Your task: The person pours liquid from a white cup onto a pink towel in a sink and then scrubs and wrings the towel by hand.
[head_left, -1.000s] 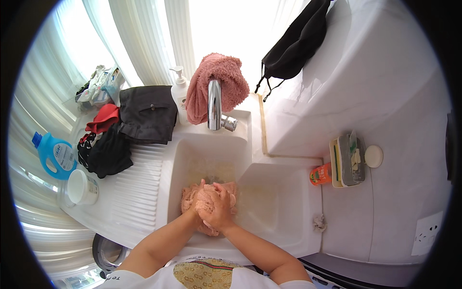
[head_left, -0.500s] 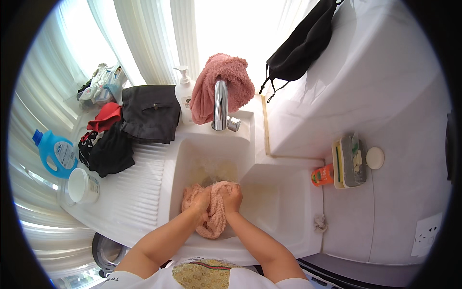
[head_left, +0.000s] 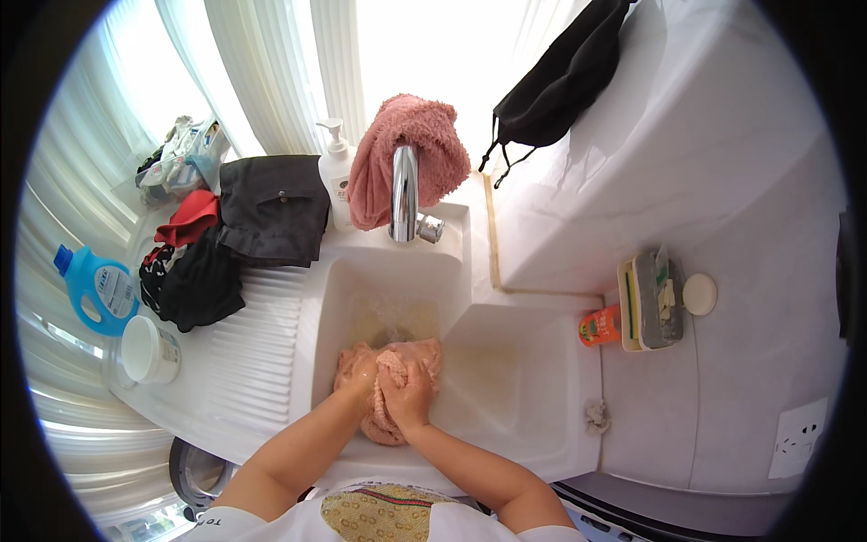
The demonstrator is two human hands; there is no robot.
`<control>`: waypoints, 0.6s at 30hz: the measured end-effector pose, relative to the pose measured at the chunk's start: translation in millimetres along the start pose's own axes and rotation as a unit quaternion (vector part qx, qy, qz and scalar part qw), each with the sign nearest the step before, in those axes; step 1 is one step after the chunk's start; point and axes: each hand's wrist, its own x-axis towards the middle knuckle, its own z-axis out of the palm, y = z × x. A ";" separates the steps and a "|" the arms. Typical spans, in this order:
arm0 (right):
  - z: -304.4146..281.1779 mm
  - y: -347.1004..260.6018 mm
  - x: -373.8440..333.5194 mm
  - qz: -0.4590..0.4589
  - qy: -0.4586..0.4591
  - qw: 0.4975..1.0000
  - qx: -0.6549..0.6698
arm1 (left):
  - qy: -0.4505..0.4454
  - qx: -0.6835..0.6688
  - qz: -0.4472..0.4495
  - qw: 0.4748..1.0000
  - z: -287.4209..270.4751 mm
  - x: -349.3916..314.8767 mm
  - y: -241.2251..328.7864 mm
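A wet, peach-pink towel [head_left: 385,428] lies bunched in the deep part of the white sink [head_left: 497,397]. On its left side my left hand [head_left: 358,374] grips the cloth, its fingers partly hidden in the folds. My right hand [head_left: 408,394] is closed over the towel's middle, pressing a fold toward the left hand. The two hands almost touch. Beyond them, water runs into the basin below the chrome faucet [head_left: 405,194], and a darker pink fluffy cloth [head_left: 429,122] is draped over that faucet.
Left of the basin, the ribbed washboard [head_left: 262,348] holds dark folded trousers [head_left: 271,212], black clothing [head_left: 203,289], a red cloth [head_left: 190,219] and a white tub [head_left: 151,350]. A blue detergent bottle [head_left: 99,289] and white pump bottle [head_left: 335,172] stand nearby. An orange bottle [head_left: 599,326] is at right.
My right hand has shifted left and inward over the towel, closer to my left hand. The towel's folds have been squeezed together between them. The view has shifted slightly.
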 end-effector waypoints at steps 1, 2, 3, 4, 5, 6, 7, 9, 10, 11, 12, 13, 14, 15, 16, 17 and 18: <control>-1.2 -3.0 -2.7 -0.045 -0.025 0.998 -0.029 | -0.001 0.018 -0.012 1.000 1.2 -3.9 9.5; -1.7 -3.9 -0.8 -0.052 -0.040 0.997 -0.030 | 0.003 0.024 -0.016 1.000 1.0 -6.0 11.0; -4.6 -3.5 7.8 -0.001 -0.066 0.998 -0.011 | 0.008 0.029 -0.019 0.999 0.3 -8.4 12.0; -10.0 0.1 21.1 0.050 -0.092 0.994 0.008 | 0.017 0.023 -0.017 0.999 0.4 -8.0 4.9; -17.4 5.9 30.9 0.100 -0.116 0.988 0.024 | 0.023 0.016 -0.014 1.000 0.1 -7.1 -1.1; -21.8 20.4 37.3 0.112 -0.134 0.985 0.012 | 0.023 0.045 -0.019 0.999 -4.5 0.6 -7.8; -23.3 42.3 44.4 0.124 -0.152 0.980 0.002 | 0.025 0.075 -0.025 0.997 -11.5 13.3 -16.5; -31.4 72.2 56.5 0.205 -0.182 0.962 -0.009 | 0.030 0.209 0.068 0.975 -10.6 12.1 -19.1; -36.3 81.0 64.4 0.270 -0.192 0.944 -0.009 | 0.034 0.310 0.168 0.935 -3.6 -0.5 -16.3; -41.4 91.5 69.5 0.335 -0.199 0.921 -0.010 | 0.034 0.404 0.264 0.875 0.6 -7.1 -15.3; -44.4 105.2 72.2 0.324 -0.195 0.925 -0.024 | 0.015 0.562 0.347 0.751 -2.3 -10.2 -24.9; -47.1 120.5 73.9 0.313 -0.191 0.930 -0.039 | -0.009 0.620 0.339 0.708 -3.5 -9.6 -34.9; -51.5 128.1 77.9 0.299 -0.189 0.934 -0.051 | -0.030 0.675 0.329 0.660 -5.1 -6.5 -42.6; -63.8 115.9 84.8 0.282 -0.234 0.926 -0.092 | -0.047 0.727 0.316 0.608 -6.9 -5.6 -44.7; -80.8 102.1 92.8 0.263 -0.278 0.914 -0.132 | -0.056 0.738 0.284 0.609 -9.7 -4.7 -39.4; -97.5 95.3 98.8 0.246 -0.316 0.900 -0.174 | -0.049 0.712 0.249 0.654 -11.2 0.8 -29.7; -109.0 106.0 101.2 0.218 -0.320 0.901 -0.197 | -0.043 0.684 0.212 0.697 -13.4 8.9 -17.2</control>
